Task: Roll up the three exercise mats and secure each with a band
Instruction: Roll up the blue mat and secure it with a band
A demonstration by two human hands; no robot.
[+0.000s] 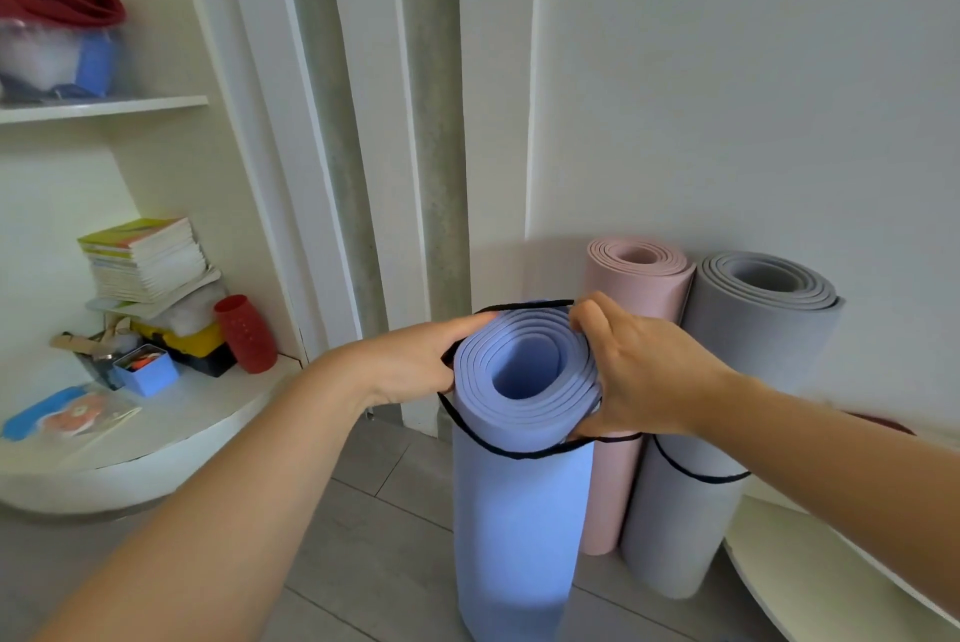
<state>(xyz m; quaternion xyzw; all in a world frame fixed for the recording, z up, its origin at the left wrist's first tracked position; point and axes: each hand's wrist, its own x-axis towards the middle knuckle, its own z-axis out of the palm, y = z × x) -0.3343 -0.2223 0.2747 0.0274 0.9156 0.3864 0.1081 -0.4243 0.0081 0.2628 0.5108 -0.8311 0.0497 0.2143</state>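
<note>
A rolled blue mat [519, 511] stands upright on the floor in front of me. A black band [524, 454] loops around its upper part and runs up over the top rim between my hands. My left hand [415, 366] grips the band at the roll's left rim. My right hand [639, 371] pinches the band at the far right rim and wraps the roll's right side. Behind stand a rolled pink mat [634, 278] and a rolled grey mat [748, 381], the grey one ringed by a black band [696, 475]. The pink mat's band is hidden.
The mats lean against a white wall [753, 96]. A curved white shelf [156, 444] at left holds stacked books [145, 257], a red bottle [244, 335] and a small blue box [148, 371]. Another white ledge [831, 574] curves in at the lower right. Grey floor tiles [384, 563] lie below.
</note>
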